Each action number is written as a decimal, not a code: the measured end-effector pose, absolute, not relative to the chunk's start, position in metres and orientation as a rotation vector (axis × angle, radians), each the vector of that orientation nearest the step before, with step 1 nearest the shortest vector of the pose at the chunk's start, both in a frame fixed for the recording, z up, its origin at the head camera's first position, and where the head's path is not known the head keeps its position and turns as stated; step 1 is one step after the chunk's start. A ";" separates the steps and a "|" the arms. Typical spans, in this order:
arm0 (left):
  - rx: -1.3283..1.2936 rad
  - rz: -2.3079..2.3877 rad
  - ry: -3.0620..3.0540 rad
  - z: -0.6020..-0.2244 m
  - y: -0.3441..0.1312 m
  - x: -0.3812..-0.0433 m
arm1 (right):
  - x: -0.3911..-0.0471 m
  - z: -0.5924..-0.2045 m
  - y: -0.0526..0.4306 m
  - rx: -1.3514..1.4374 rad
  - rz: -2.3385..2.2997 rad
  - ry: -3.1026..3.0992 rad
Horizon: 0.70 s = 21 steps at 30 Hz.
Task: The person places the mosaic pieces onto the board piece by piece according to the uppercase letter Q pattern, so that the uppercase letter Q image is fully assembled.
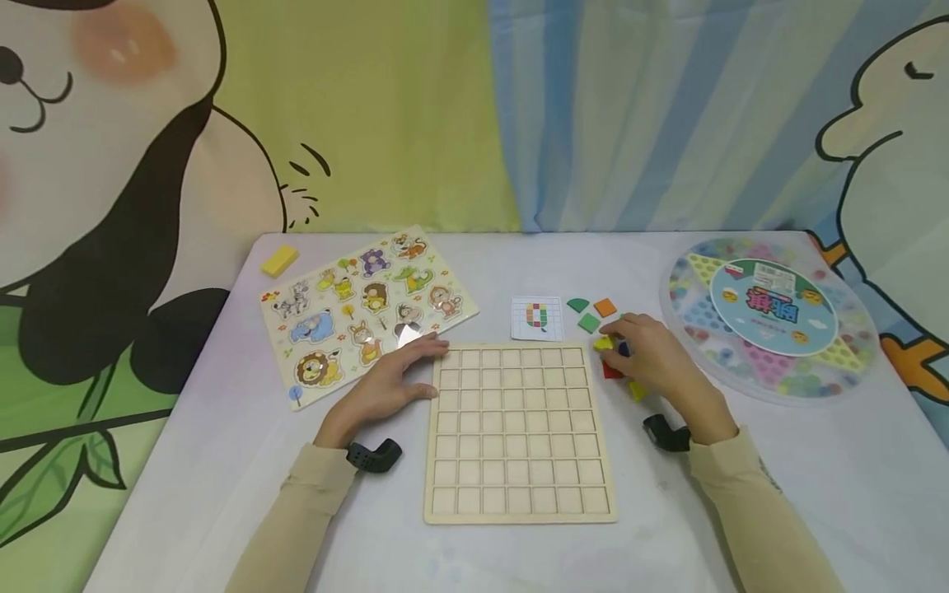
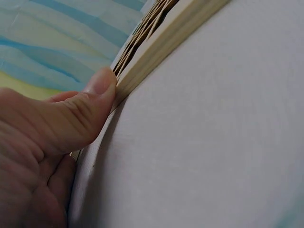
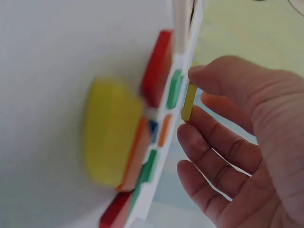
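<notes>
A wooden grid board with rows of square cells lies in front of me. My left hand rests at its upper left side; in the left wrist view the thumb touches the board's edge. Between thumb and fingers, my right hand pinches a thin yellow tile, raised off the table. Around that hand lie coloured tiles: a red one, a blurred yellow one, an orange one and a green one. The hand partly covers others in the head view.
A small card with a coloured grid figure lies beyond the board. At left are an animal puzzle board and a yellow block. A round, clear-rimmed game box sits at right, beyond the right wrist.
</notes>
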State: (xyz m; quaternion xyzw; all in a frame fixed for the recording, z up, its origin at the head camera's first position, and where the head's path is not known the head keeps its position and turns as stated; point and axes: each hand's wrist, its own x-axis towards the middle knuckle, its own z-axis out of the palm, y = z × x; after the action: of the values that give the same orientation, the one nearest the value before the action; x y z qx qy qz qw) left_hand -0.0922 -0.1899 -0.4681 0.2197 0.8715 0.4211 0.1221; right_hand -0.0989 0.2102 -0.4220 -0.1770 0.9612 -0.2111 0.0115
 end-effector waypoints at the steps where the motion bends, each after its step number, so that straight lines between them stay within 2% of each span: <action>1: 0.639 1.224 2.544 -0.468 -0.190 -0.093 | -0.098 -0.420 0.208 -0.590 -0.681 3.002; 12: 0.653 1.271 2.506 -0.465 -0.192 -0.091 | -0.083 -0.417 0.162 -1.114 -0.896 2.997; 21: 0.717 1.267 2.506 -0.467 -0.191 -0.094 | -0.086 -0.409 0.118 -1.196 -0.918 2.851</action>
State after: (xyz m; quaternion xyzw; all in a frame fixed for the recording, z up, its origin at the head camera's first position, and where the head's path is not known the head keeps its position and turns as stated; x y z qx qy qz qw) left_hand -0.0944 -0.1910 -0.4674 0.2456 0.8582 0.4341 0.1215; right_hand -0.0864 0.1184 -0.4089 -0.3707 0.8831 -0.2845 -0.0417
